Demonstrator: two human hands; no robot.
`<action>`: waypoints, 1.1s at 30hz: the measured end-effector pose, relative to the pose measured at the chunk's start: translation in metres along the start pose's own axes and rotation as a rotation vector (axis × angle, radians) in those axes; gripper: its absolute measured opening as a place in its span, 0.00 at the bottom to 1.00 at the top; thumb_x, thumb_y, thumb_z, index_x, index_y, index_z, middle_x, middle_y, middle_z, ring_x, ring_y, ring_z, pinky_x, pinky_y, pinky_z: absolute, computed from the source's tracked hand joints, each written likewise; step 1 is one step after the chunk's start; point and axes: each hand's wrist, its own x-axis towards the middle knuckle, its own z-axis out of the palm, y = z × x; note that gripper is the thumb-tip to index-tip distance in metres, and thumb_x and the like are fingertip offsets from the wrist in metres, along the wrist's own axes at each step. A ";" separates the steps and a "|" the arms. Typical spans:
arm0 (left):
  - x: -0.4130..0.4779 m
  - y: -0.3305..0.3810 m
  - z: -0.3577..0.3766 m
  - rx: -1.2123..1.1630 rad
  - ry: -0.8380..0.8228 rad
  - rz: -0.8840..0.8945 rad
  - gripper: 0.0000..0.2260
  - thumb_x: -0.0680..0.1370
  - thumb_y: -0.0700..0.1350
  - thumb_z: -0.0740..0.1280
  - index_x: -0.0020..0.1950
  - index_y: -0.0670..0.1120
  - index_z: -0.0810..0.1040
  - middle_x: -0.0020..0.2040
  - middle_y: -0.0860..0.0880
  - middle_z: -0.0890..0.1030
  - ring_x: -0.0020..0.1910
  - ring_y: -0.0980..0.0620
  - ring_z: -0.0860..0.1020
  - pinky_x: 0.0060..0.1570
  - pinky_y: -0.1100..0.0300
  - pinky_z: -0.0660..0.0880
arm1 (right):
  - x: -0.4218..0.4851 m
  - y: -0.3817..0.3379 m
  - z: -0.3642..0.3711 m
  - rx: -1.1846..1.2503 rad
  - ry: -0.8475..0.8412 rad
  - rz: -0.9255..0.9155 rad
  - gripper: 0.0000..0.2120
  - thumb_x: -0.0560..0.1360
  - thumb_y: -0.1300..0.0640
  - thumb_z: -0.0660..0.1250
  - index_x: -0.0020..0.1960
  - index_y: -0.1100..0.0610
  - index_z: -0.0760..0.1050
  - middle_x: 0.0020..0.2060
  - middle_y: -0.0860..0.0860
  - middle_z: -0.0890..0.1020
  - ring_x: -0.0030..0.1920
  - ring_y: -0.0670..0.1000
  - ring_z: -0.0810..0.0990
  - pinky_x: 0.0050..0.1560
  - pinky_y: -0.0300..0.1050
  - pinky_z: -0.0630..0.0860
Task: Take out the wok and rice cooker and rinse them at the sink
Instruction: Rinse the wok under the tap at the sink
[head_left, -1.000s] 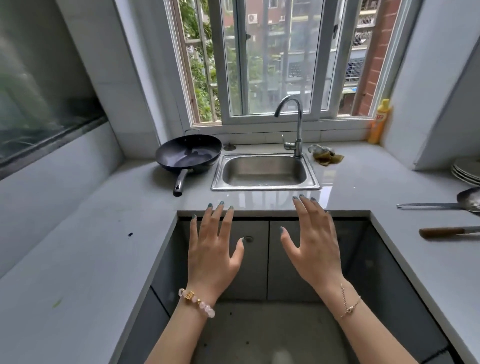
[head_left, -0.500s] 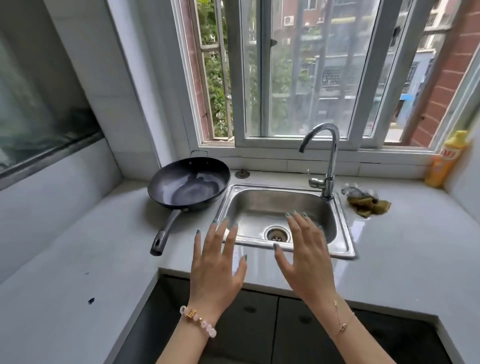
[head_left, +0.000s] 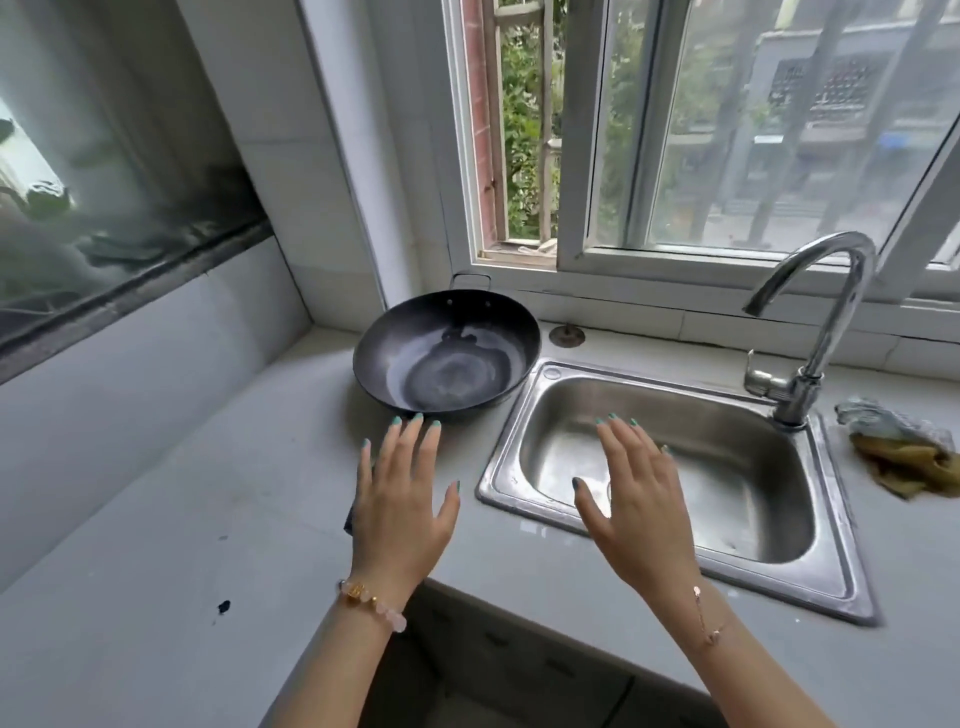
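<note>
Grey stone counter (head_left: 208, 519) runs below a window, and a steel sink (head_left: 500, 467) is set into it. Our left hand (head_left: 400, 499) hovers flat with the fingers straight and a little spread, and it holds nothing. Its fingertips reach the near rim of the wok (head_left: 447, 358). Our right hand (head_left: 639, 509) is also wide open and empty, above the near left part of the sink.

The wok stands on the counter just beside the sink, on its left, close to the wall corner. Its long handle is mostly hidden under our left hand. The rice cooker is not in view.

We judge that the step is to take the wok and bring it into the sink. To do this well, our left hand should close firmly around the long handle, and our right hand may support the rim. It is better to lift than to drag, and to tilt the wok under the faucet (head_left: 826, 312).

The wok contains no food, only pale ring marks; whether they are water or residue, we cannot tell. The sink basin looks empty.
</note>
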 end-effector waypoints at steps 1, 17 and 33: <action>0.007 -0.011 0.004 -0.001 0.003 -0.010 0.27 0.72 0.51 0.65 0.69 0.44 0.66 0.66 0.43 0.74 0.67 0.41 0.71 0.65 0.41 0.65 | 0.006 -0.003 0.008 0.001 -0.016 -0.002 0.28 0.75 0.44 0.55 0.70 0.58 0.67 0.68 0.53 0.71 0.70 0.54 0.64 0.67 0.59 0.66; 0.078 -0.123 0.092 -1.102 -0.731 -0.796 0.16 0.76 0.52 0.66 0.59 0.45 0.73 0.49 0.47 0.81 0.45 0.51 0.80 0.45 0.59 0.78 | 0.122 -0.116 0.190 1.373 -0.742 1.149 0.10 0.78 0.50 0.61 0.52 0.57 0.74 0.48 0.55 0.80 0.50 0.52 0.78 0.58 0.49 0.73; 0.084 -0.116 0.102 -1.440 -0.858 -0.872 0.05 0.77 0.36 0.60 0.42 0.43 0.66 0.27 0.50 0.68 0.22 0.55 0.65 0.23 0.64 0.65 | 0.152 -0.143 0.233 1.645 -0.808 1.198 0.13 0.79 0.60 0.62 0.36 0.60 0.68 0.28 0.52 0.72 0.29 0.48 0.72 0.36 0.39 0.72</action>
